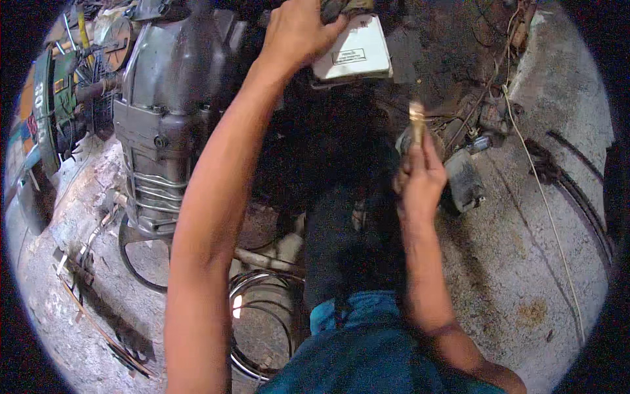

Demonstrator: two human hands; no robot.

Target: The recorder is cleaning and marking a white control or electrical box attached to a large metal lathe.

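Right hand [423, 184] pinching a short brass-coloured tool [417, 121], motion-blurred, tip up, nearer the person than the white printed block [357, 52] and right of it. Left hand [295, 29] at the block's left, thumb over its top edge, fingers partly cut off; can't tell if gripping. Dark moulded casing [174, 72] stands left.

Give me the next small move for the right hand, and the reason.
Probably raise the brass-coloured tool toward the left hand. The right hand grips it upright, apart from the left hand, which is beside the white boxy object near the picture's top edge. The tool is too blurred to identify, so this is only a judgement.
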